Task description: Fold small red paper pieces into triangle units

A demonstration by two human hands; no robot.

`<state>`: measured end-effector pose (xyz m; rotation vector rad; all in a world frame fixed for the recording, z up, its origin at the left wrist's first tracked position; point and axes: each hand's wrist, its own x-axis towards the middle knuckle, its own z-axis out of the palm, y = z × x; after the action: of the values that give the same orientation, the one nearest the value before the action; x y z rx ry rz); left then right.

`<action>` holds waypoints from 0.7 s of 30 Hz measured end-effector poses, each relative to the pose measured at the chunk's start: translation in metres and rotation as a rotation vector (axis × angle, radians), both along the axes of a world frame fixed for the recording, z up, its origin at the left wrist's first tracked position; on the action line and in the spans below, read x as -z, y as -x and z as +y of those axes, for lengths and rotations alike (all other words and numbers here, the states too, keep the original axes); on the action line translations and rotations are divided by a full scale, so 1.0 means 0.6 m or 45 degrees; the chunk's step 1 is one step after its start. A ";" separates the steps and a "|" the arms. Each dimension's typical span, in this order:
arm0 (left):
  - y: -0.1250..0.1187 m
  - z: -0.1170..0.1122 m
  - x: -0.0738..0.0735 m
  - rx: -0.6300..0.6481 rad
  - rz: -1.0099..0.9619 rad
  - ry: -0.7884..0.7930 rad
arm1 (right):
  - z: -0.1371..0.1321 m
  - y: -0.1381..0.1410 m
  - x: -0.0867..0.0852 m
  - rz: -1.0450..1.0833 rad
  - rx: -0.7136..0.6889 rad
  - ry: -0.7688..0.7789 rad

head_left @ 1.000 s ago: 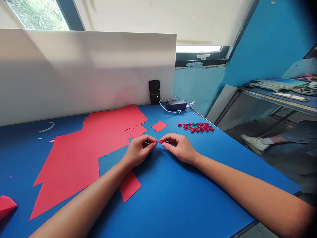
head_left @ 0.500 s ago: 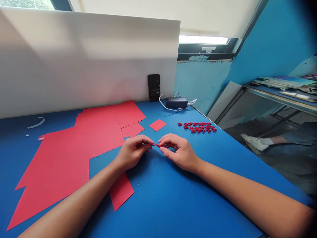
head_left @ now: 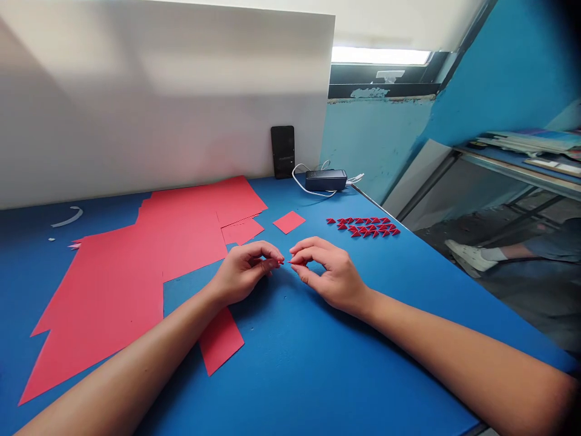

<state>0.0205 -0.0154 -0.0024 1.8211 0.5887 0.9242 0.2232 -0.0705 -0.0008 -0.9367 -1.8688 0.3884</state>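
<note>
My left hand pinches a small folded red paper piece, mostly hidden by the fingertips. Facing it across a narrow gap, my right hand grips another tiny folded red paper piece between thumb and fingers. Both hands are just above the blue table. Behind my right hand, several folded red paper triangles lie in rows. A red paper square rests beyond the hands, and a red paper strip lies partly under my left forearm.
Large overlapping red paper sheets cover the left of the table. At the back stand a white board, a black phone and a dark power bank with a white cable. A person's leg and shoe show at right.
The view has tilted slightly down, so the scene sits higher. Both hands keep their pinch in nearly the same place; the right-hand piece shows less and looks thinner.
</note>
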 end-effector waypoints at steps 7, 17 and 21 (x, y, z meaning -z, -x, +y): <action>0.000 -0.001 0.004 0.027 0.003 0.008 | -0.005 0.005 -0.001 -0.012 -0.046 0.016; 0.001 0.000 0.003 0.041 0.059 -0.016 | -0.006 0.008 0.003 0.004 -0.009 0.024; 0.001 0.000 0.003 0.041 0.079 -0.019 | -0.006 0.007 0.003 0.011 0.000 0.027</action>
<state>0.0196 -0.0154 -0.0043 1.8729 0.5904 0.8549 0.2189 -0.0740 -0.0025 -0.9474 -1.8604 0.4123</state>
